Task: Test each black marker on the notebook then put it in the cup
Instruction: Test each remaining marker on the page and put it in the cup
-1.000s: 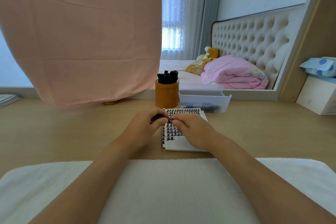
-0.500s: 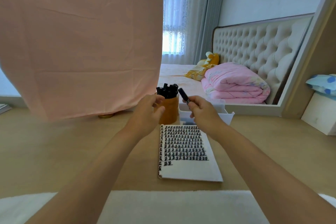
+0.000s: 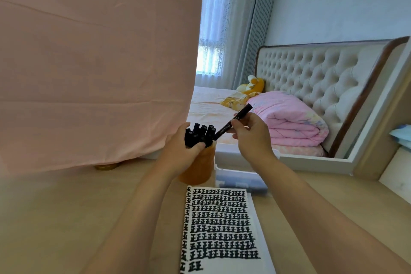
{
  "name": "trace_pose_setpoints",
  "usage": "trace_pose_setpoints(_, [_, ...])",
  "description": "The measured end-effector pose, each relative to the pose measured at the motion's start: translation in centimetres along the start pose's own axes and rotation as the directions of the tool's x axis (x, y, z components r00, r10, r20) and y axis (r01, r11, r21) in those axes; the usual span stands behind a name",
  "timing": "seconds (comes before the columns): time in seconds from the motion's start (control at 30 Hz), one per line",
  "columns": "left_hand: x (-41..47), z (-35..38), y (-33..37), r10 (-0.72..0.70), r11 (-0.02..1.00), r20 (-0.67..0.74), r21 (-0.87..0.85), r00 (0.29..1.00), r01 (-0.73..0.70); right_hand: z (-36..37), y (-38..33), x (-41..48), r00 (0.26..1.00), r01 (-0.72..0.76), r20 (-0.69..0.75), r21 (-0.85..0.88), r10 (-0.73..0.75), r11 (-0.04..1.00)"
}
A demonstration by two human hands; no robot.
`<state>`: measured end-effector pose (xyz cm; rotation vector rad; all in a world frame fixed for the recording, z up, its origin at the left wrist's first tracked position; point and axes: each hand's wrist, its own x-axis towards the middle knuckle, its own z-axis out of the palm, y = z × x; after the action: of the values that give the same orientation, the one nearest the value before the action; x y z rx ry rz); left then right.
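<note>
As L hand [image 3: 179, 151] grips cup [image 3: 199, 168], R hand [image 3: 252, 140] pinches tilted marker [image 3: 226, 126].

A pink cloth [image 3: 89, 62] hangs far left; far right, a bright window [image 3: 212, 29], grey curtain [image 3: 251, 29], bed [image 3: 206, 107] and tufted headboard [image 3: 322, 78].

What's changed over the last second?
Both hands left the notebook. The right hand carried the marker up to the cup, lower end at its mouth; the left hand took hold of the stored markers there. Notebook and cup stayed put.
</note>
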<state>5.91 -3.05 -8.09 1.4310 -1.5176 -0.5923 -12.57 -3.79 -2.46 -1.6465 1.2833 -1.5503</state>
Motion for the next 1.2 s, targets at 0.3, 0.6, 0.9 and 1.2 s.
trace_pose_setpoints(0.3, [0.9,0.0,-0.3,0.109,0.989,0.027,-0.102,0.994,-0.105,1.8,1.4,0.3,0.996,0.034,0.08,-0.107,-0.026,0.994])
trace_pose_setpoints(0.6, [0.9,0.0,-0.5,0.16,0.98,0.044,-0.129,0.986,-0.153,3.8,2.6,-0.1,0.964,0.222,0.215,-0.344,-0.154,0.912])
trace_pose_setpoints(0.9, [0.8,0.6,0.0,0.259,0.963,-0.094,-0.057,0.961,-0.265,3.4,3.0,0.4,0.887,0.174,0.463,-0.354,0.01,0.919])
trace_pose_setpoints(1.2, [0.8,0.5,-1.0,0.197,0.98,0.035,0.014,0.98,-0.198,-2.6,3.8,0.0,0.808,0.246,0.531,-0.698,0.256,0.672])
